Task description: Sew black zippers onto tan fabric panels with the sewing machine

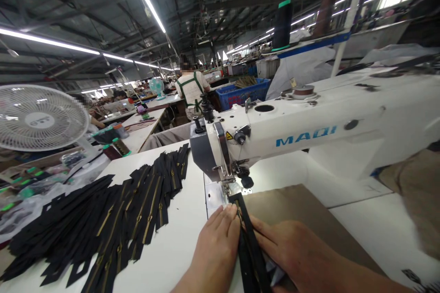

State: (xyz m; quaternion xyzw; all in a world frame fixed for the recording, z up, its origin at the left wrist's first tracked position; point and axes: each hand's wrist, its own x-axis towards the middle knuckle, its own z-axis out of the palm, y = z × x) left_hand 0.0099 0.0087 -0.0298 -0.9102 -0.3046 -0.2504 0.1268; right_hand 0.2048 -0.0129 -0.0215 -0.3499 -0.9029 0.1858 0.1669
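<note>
A black zipper tape [248,238] with brass teeth runs from under the presser foot [231,187] of a white sewing machine [309,132] toward me. My left hand [215,249] lies flat on the table, fingers together, pressing along the zipper's left edge. On the zipper's right side my right hand [292,249] lies flat, holding it down on a brown fabric piece [302,210]. Both hands sit just in front of the needle.
A large heap of black brass-toothed zippers [113,219] covers the table's left. A white fan [37,119] stands at far left. Thread cones [282,25] sit on a shelf behind the machine. A person [190,89] in a green-strapped apron works farther back beside a blue crate [240,91].
</note>
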